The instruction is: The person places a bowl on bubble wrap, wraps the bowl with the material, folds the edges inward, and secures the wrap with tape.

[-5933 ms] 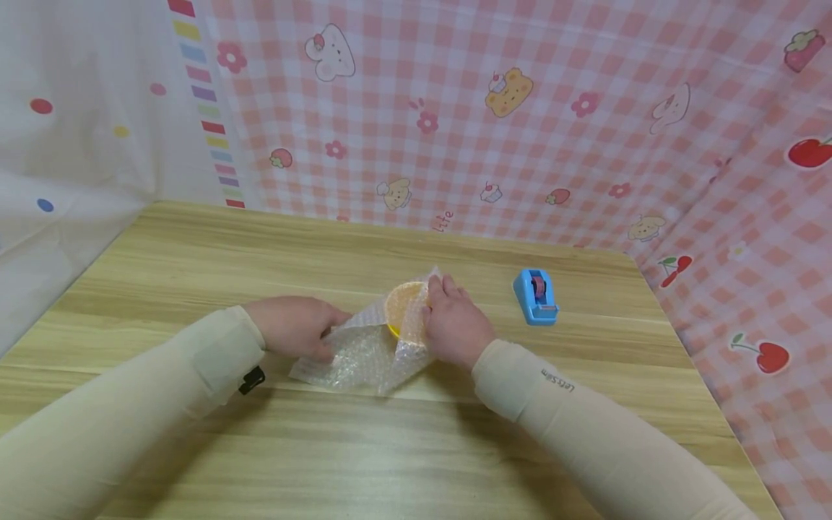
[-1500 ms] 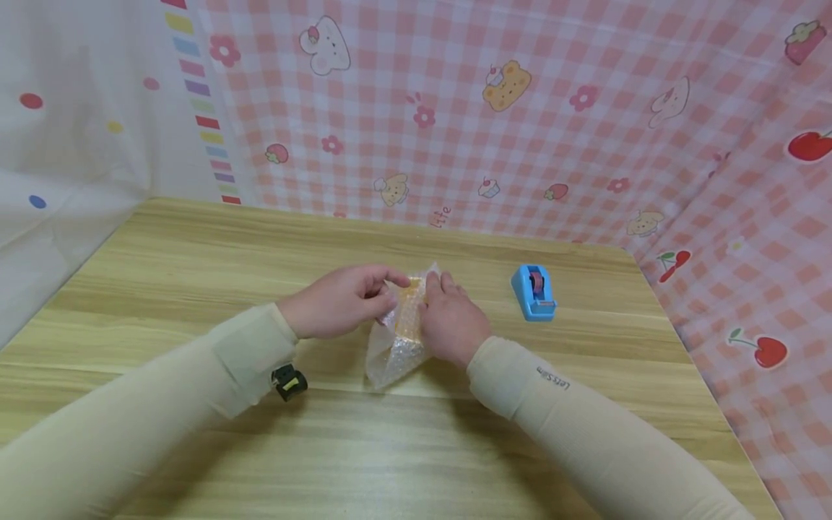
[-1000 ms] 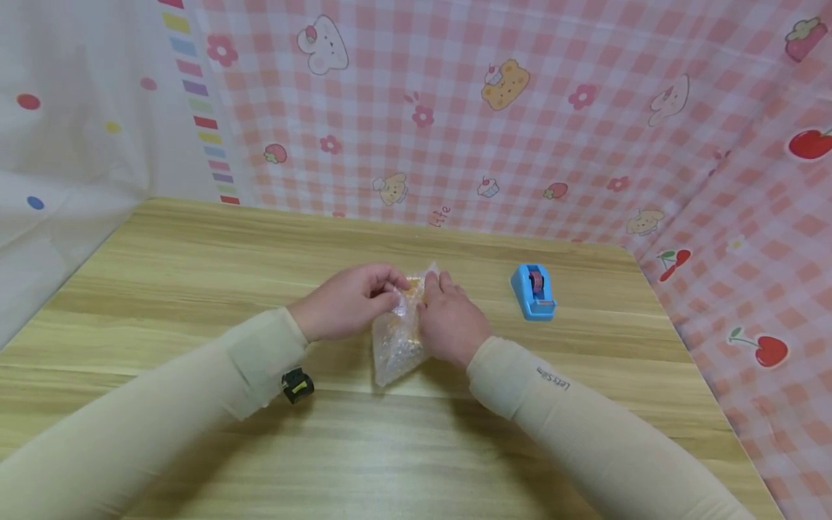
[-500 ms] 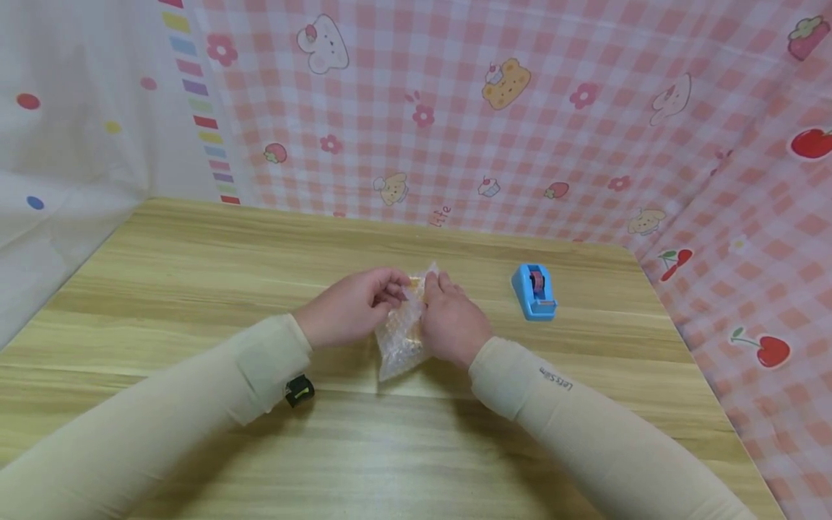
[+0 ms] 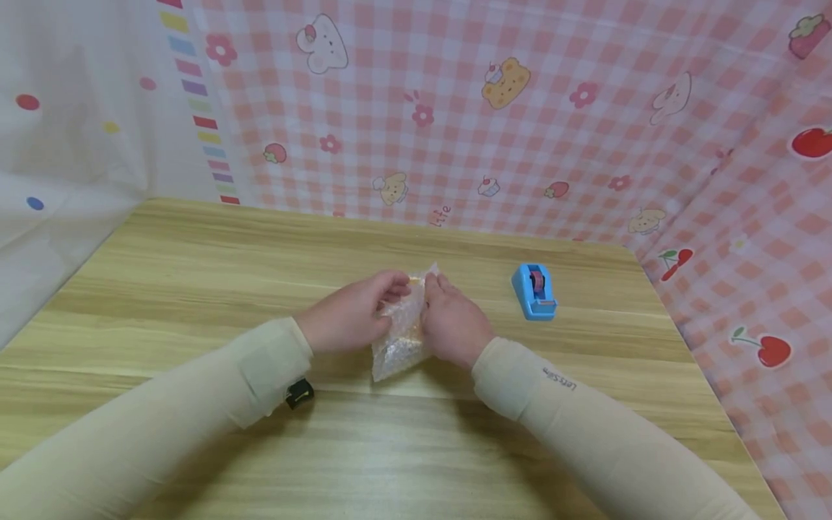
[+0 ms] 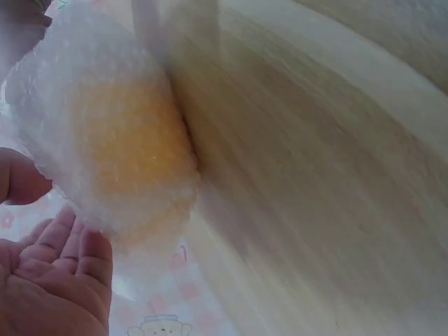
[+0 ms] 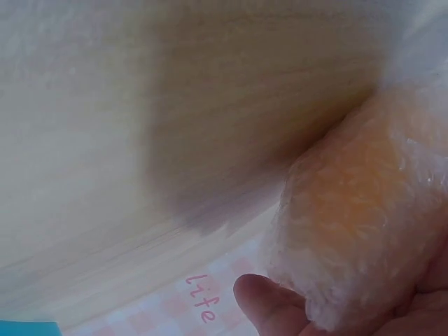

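Note:
Between the hands is a sheet of bubble wrap (image 5: 404,325), folded around a yellow-orange thing (image 6: 133,140) that shows only blurred through the layers. My left hand (image 5: 351,309) is at the wrap's left side, thumb at its edge and fingers bent. In the left wrist view, the thumb (image 6: 21,176) and fingertips lie along the wrap's border. My right hand (image 5: 458,321) grips the wrapped bundle from the right, its fingers behind the top corner. In the right wrist view a finger (image 7: 269,301) shows under the bundle.
A blue tape dispenser (image 5: 536,292) with a pink roll stands to the right of the hands on the wood-grain table (image 5: 390,455). A pink checked cloth (image 5: 442,108) hangs behind and along the right, a white dotted one (image 5: 78,130) at the left.
The left hand has brought the wrap's left part over the yellow-rimmed round thing, covering it, and its fingers have since shifted slightly downward. The right hand has stayed in place.

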Demonstrator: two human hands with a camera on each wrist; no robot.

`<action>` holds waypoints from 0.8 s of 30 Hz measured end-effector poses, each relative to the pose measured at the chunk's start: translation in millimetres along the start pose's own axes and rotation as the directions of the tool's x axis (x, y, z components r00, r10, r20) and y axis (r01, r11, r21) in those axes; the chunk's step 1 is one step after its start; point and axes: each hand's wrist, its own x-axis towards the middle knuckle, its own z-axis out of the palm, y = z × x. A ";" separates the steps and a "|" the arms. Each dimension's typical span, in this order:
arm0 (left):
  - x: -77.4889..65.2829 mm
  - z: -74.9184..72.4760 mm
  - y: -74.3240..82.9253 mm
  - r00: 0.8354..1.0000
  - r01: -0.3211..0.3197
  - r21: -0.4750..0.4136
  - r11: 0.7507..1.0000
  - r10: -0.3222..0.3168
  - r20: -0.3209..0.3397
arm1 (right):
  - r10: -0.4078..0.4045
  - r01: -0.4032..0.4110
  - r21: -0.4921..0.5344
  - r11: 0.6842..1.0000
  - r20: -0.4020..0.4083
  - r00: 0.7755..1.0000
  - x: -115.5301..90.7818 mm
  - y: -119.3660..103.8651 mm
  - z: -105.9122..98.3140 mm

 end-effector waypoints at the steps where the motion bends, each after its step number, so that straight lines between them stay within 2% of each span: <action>1: -1.0 -0.2 -0.4 1.000 -0.007 0.018 1.000 0.007 0.008 | -0.002 0.002 0.003 1.000 0.001 1.000 -0.2 0.1 -0.5; 9: -7.1 0.8 -6.0 0.995 -0.098 0.152 0.983 0.094 0.033 | 0.103 -0.121 0.192 0.974 0.102 0.989 -0.8 2.7 -3.6; 14: -6.1 5.8 -10.1 0.991 -0.134 0.229 0.964 0.130 0.031 | 0.112 -0.141 0.244 0.960 0.130 0.985 -2.9 4.3 -5.9; 24: -5.5 10.9 -18.0 0.997 -0.064 0.344 0.937 0.043 0.067 | 0.070 -0.118 0.285 0.951 0.173 0.982 -6.4 10.6 -6.3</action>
